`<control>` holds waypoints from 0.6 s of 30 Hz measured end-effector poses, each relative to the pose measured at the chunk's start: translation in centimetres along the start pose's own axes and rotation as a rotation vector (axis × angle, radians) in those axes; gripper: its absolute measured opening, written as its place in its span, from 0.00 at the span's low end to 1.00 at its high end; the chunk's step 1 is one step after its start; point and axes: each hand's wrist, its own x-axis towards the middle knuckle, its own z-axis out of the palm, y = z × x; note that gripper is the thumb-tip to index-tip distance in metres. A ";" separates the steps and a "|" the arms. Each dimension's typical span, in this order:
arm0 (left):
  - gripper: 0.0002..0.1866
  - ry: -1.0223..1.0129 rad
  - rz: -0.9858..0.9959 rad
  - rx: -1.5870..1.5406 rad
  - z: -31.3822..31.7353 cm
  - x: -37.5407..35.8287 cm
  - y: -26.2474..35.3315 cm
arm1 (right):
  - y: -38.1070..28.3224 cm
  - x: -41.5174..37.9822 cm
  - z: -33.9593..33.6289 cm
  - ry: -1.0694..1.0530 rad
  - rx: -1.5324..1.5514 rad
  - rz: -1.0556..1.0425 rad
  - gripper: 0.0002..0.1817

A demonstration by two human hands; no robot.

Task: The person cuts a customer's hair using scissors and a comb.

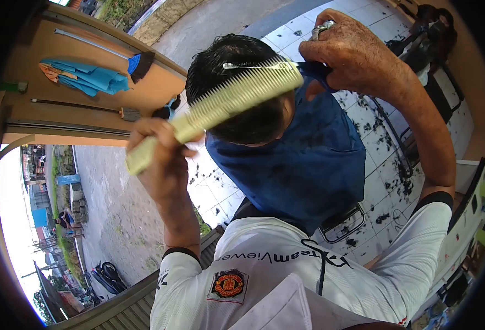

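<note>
Over at the far left of the frame, a bright blue cloth [86, 80] hangs on the orange wall, a dark motorbike [108, 278] stands outside at lower left, and a blue-headed broom [139, 66] lines up just right of the cloth. Now the left hand [164, 157], left of centre and a touch blurred: fingers closed firmly round the thick end of a pale yellow comb [220, 111]! That comb slants up toward the upper centre, teeth along its upper edge, right across the view of a person's short black hair [226, 52]; whether it touches the hair, I can't tell. And here are the scissors [281, 65], slim silver blade laid along the comb's teeth near its right end. Below them, a dark blue cape [297, 170] drapes the person, filling the middle. Upper right, the right hand [358, 55], silver ring [323, 29] gleaming, has its fingers curled, gripping the scissors by the dark handle. Farther right, black hair clippings [404, 190] litter the white tiled floor [379, 177].
</note>
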 end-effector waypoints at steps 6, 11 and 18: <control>0.11 -0.525 -0.022 0.589 2.6 -3.1 -1.3 | -0.1 0.3 -2.3 -0.159 0.100 0.031 0.30; 0.09 -0.142 -0.099 0.243 1.4 -2.4 -1.6 | 1.1 -0.5 -1.6 -0.031 0.056 0.014 0.31; 0.10 0.126 -0.135 -0.312 -2.0 2.4 -3.8 | 5.7 -2.3 -1.0 -0.148 0.008 0.241 0.33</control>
